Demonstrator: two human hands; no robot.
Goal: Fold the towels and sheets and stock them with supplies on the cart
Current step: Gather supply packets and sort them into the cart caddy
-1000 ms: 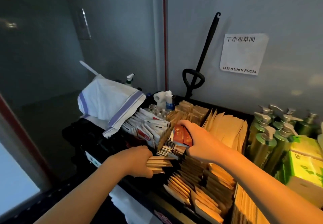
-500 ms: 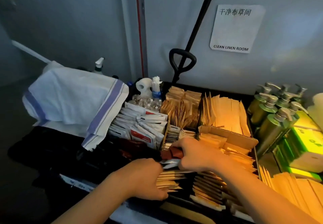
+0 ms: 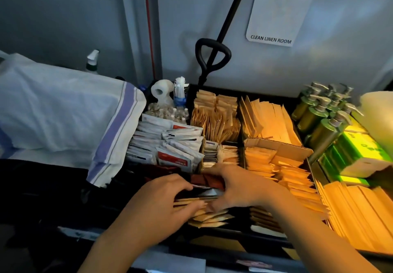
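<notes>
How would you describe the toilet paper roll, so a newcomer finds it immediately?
Start at the black loop handle against the wall. Just to its left, behind the white sachets, stands the toilet paper roll, beside a small clear bottle. It is the only round white thing with a hole there.

Hotel linen storeroom: wall sign (image 3: pixel 279 13) at 1 o'clock reading "CLEAN LINEN ROOM", housekeeping cart tray (image 3: pixel 238 233) stocked with amenity sachets (image 3: pixel 214 121), pump bottles (image 3: pixel 319 113) at 3 o'clock, striped towel (image 3: pixel 63 111) at 9 o'clock.
</notes>
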